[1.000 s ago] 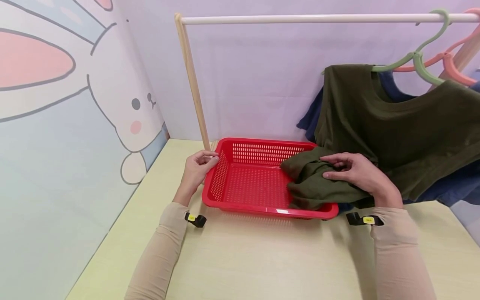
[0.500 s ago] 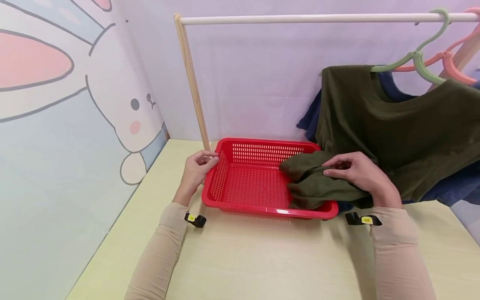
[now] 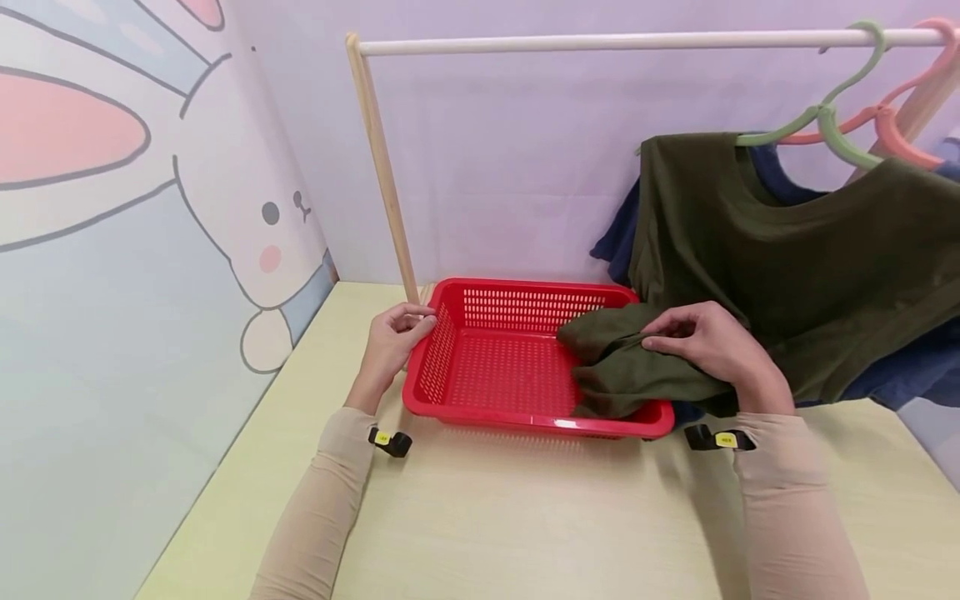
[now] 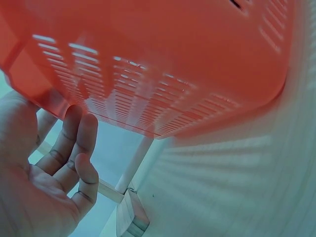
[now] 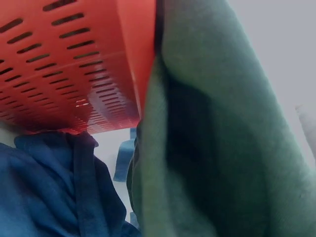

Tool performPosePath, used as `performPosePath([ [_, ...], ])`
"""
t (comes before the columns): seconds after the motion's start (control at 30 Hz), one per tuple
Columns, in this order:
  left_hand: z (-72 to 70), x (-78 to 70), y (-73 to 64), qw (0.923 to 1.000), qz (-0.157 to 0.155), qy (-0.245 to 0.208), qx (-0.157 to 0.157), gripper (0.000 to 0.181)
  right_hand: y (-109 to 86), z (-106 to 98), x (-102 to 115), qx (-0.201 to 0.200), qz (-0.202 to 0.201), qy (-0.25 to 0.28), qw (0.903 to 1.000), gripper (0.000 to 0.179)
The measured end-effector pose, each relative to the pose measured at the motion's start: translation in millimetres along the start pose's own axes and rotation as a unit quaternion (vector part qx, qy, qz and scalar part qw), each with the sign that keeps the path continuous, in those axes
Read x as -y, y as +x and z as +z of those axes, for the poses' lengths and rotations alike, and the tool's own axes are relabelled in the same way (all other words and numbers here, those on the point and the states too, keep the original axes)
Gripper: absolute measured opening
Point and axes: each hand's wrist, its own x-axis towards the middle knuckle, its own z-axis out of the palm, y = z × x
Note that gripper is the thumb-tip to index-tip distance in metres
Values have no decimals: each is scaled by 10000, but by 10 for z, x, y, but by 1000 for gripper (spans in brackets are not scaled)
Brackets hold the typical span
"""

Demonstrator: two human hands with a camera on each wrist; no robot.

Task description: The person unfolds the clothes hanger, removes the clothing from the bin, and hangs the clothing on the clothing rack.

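Note:
A red slotted plastic basket (image 3: 502,367) sits at the back of the table. My left hand (image 3: 393,337) grips its left rim, thumb on top; in the left wrist view the curled fingers (image 4: 85,136) are at the rim's edge. Crumpled dark green cloth (image 3: 630,379), apparently a garment, lies in the basket's right end and spills over the rim. A fold of it is pinched between thumb and fingers of my right hand (image 3: 712,350). In the right wrist view the green cloth hides that hand, beside the basket wall (image 5: 74,64).
Behind stands a clothes rack with a white rail (image 3: 570,42) and a wooden left post (image 3: 382,158). At right, a dark green T-shirt (image 3: 780,250) hangs on a green hanger (image 3: 847,150), with blue clothing (image 3: 621,229) and a pink hanger (image 3: 892,137) behind it. A bunny-painted wall (image 3: 150,333) borders the left.
My right thumb and fingers have closed on the green cloth, which has been drawn slightly down at the top. The left hand has stayed on the basket rim.

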Motion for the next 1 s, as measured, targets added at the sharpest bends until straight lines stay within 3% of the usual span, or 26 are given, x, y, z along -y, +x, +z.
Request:
performPosePath([
  [0.23, -12, 14, -23, 10000, -10, 38, 49, 38, -14, 37, 0, 76, 247, -44, 9997, 19],
  [0.67, -28, 2, 7, 10000, 16, -20, -5, 34, 45, 9, 1, -9, 91, 103, 9999, 17],
  [1.0, -14, 15, 20, 9999, 41, -89, 60, 32, -15, -61, 10, -655, 36, 240, 9976, 19],
])
